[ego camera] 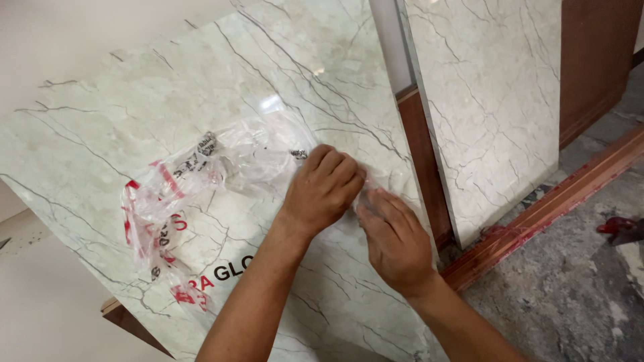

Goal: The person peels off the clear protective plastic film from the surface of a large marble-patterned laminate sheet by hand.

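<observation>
A crumpled sheet of clear plastic film, printed in red and black, lies bunched on the glossy face of a pale green marble-look tile, half peeled and trailing toward the lower left. Its right end runs under both hands near the tile's right edge. The left hand sits knuckles up with fingers curled down tight, gripping the film at that spot. The right hand is just beside it, touching it, fingers bent and pinching the same bit of film at the edge; the fingertips themselves are hidden, so the exact grip cannot be told. Both forearms come up from the bottom of the view. Out to the right, a second tile of the same pattern leans upright against a brown wooden panel. A reddish wooden strip runs along the rough grey floor, and a small red tool lies at the far right edge.
</observation>
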